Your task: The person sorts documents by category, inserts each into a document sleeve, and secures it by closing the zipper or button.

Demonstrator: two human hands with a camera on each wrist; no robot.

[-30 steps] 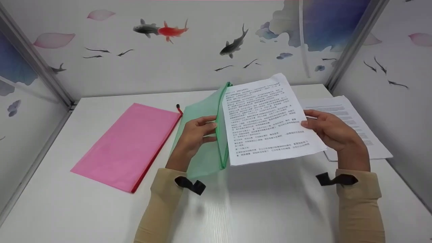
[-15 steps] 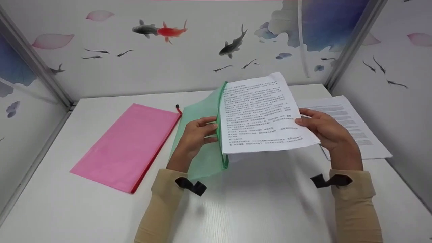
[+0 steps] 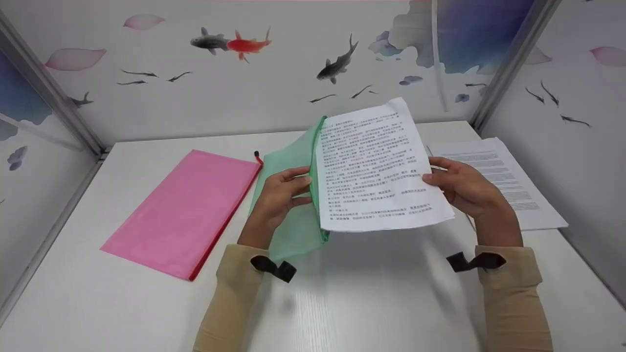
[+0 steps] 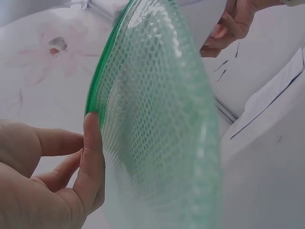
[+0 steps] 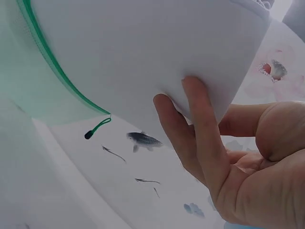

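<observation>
The left hand (image 3: 281, 195) is holding a green mesh pouch (image 3: 293, 195) above the middle of the desk (image 3: 367, 303). Its fingers are curling round the pouch's open zipper edge, with the thumb on the near side. In the left wrist view the fingers (image 4: 93, 157) are lying along the green edge of the pouch (image 4: 162, 124), and the pouch is standing almost upright.

The right hand (image 3: 464, 188) is gripping a printed sheet (image 3: 376, 171) by its right edge, thumb on top and fingers underneath. In the right wrist view the fingers (image 5: 200, 129) are pressing on the white underside of the sheet (image 5: 143, 57). The left edge of the sheet is meeting the pouch's opening; I cannot tell how far it is going inside. A small green zipper pull (image 5: 97, 129) is hanging below the edge of the pouch.

A pink pouch (image 3: 183, 210) is lying flat near the left edge of the desk, well apart from the hands. A stack of papers (image 3: 508, 181) is lying at the right edge, just behind the right hand.
</observation>
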